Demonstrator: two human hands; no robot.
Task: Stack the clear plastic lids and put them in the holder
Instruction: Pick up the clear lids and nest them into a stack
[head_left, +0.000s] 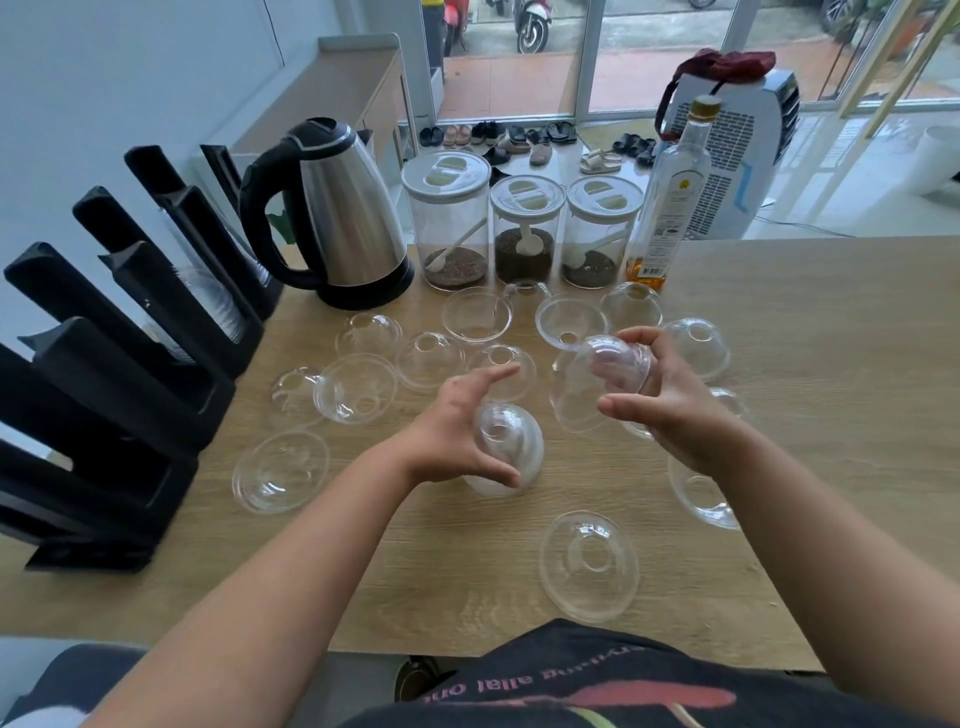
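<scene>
Several clear dome lids lie scattered over the wooden table (810, 332), some dome up, some rim up. My left hand (460, 431) grips a small nested stack of lids (511, 441) just above the table's middle. My right hand (670, 395) holds another clear lid (618, 366), tilted on its side, a little higher and to the right. The black slotted holder (130, 374) stands along the table's left edge, with stacked lids inside a far slot (218, 296). Loose lids sit at the left (280, 470), near the front (589, 566) and under my right forearm (698, 493).
A steel electric kettle (343, 218) stands at the back left. Three clear jars with white lids (524, 234) and a glass bottle (670, 197) line the back edge. The table's front edge runs just before my dark shirt (597, 686).
</scene>
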